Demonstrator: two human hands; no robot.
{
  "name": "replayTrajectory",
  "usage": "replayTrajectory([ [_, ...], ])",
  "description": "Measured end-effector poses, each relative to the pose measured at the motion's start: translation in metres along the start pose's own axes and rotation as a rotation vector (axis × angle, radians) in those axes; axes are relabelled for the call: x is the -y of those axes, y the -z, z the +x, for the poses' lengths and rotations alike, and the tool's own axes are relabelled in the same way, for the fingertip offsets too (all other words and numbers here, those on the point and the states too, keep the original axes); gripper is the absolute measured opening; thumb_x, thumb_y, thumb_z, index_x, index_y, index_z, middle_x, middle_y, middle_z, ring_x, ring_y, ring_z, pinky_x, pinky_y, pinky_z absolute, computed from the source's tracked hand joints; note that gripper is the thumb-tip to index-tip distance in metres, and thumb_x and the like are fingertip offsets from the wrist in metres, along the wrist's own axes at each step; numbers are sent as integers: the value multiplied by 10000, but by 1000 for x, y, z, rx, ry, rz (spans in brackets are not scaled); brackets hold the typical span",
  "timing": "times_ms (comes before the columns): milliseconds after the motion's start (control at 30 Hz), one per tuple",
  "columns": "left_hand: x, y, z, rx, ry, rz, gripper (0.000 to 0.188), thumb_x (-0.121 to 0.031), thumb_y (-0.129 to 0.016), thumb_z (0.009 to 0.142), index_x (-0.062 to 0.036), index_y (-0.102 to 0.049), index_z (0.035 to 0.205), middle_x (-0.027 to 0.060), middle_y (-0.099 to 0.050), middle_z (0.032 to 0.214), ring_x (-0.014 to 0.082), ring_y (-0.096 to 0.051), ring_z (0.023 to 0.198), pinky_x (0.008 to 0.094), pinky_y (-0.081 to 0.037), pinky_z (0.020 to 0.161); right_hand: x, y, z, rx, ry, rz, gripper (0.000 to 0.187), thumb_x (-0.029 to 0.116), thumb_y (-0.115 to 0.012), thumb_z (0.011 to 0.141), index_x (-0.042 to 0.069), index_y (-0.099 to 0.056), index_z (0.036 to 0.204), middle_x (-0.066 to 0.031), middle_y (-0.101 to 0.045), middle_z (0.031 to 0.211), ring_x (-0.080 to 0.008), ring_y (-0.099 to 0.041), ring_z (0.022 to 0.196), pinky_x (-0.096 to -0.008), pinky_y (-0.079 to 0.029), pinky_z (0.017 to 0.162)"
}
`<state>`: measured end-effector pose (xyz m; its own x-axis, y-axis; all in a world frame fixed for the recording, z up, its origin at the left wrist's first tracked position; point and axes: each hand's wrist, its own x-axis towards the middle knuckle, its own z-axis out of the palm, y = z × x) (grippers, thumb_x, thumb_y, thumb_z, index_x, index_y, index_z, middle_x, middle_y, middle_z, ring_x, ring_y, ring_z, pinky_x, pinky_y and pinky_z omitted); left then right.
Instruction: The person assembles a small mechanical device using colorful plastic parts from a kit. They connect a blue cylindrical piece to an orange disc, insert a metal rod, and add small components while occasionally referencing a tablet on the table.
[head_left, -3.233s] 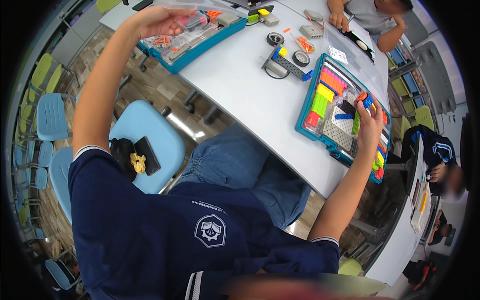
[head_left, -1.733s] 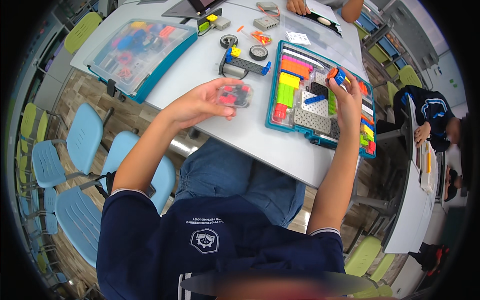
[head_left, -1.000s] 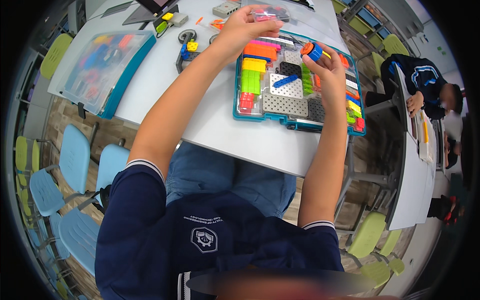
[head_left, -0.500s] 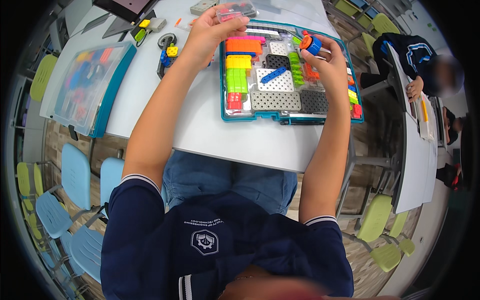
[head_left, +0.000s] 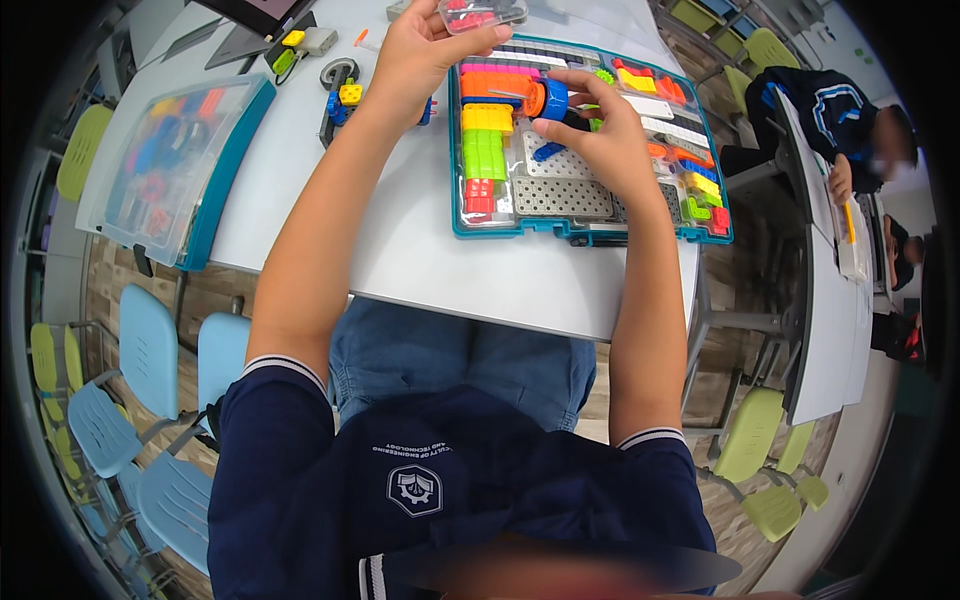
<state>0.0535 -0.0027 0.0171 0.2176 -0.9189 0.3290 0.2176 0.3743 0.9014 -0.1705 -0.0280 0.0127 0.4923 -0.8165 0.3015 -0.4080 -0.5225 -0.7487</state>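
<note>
At the far side of the table, my left hand (head_left: 420, 55) is closed on a small clear plastic box (head_left: 483, 14) with red and dark pieces in it. My right hand (head_left: 608, 128) pinches a blue and orange round piece (head_left: 555, 98) with a thin rod sticking out to its left. It is held above the left half of a teal-rimmed parts tray (head_left: 495, 233). Orange, yellow, green and red building blocks (head_left: 484, 153) fill the tray's left column. Beneath my right hand, a blue beam (head_left: 547, 151) is partly hidden, lying on a white perforated plate.
A teal case with a clear lid (head_left: 150, 170) stands at the table's left, full of coloured parts. Between it and my left arm lies a part-built assembly with a black wheel (head_left: 338, 74). Light blue chairs (head_left: 150, 335) are at lower left; another person (head_left: 830, 110) sits at right.
My right hand has moved left with the blue and orange piece, from the tray's right half to its left half. My left hand and the clear box have shifted slightly up.
</note>
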Motion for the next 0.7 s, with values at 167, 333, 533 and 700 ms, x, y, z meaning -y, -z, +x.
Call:
replayTrajectory([
  [167,2,2,0,-10,-12,24,502,-44,-718,849,16,-507,1301,130,-628,1132,179,-620,1020,308,-513,885,1,-2,-2,-39,-5,-56,559,226,-844,711,102,-625,1210,-112,-634,1038,-220,-647,961,-354,-537,812],
  [333,2,-2,-4,-52,-51,322,613,-237,-813,790,-52,-550,1312,120,-678,1123,166,-647,1043,287,-511,903,1,-10,-1,-41,51,-43,577,273,-836,742,130,-622,1258,-95,-633,1100,-192,-594,1040,-362,-490,910],
  [533,4,-3,-5,-38,-56,310,600,-227,-821,778,-65,-565,1296,92,-687,1073,141,-652,987,270,-519,860,6,-22,-2,-14,116,-1,559,263,-813,750,64,-601,1228,-146,-649,1114,-288,-603,1068,-398,-478,928],
  [700,-1,-2,-5,-17,-32,332,576,-190,-806,787,-62,-562,1293,80,-688,1057,126,-654,966,262,-517,850,8,-28,-4,-81,204,-222,594,359,-759,818,71,-574,1303,-156,-636,1156,-278,-602,1103,-387,-481,935],
])
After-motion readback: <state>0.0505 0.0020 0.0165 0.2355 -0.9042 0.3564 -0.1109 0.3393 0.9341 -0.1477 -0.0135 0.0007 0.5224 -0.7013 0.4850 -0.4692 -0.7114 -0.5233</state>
